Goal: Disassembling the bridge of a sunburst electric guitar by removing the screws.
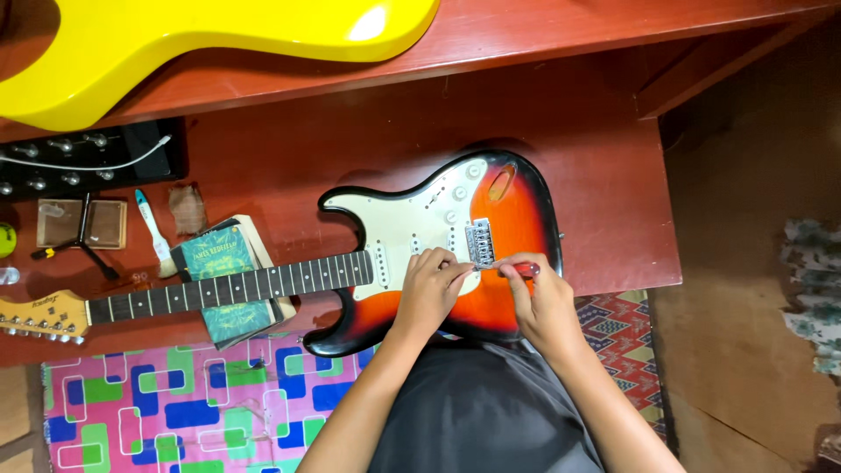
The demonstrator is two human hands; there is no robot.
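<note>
1. I see the sunburst electric guitar lying flat near the front edge of the red tabletop, its body toward the right front corner and its neck running left.
2. My left hand rests on the white pickguard just beside the metal bridge, fingers curled close together and pinching at something too small to make out.
3. My right hand sits at the body's front edge, fingers closed around a red-handled tool whose tip points toward the bridge.
4. Under the neck lies a green book on the tabletop.
5. A small brush lies left of the book.
6. A yellow guitar body sits on the raised shelf at the back edge.
</note>
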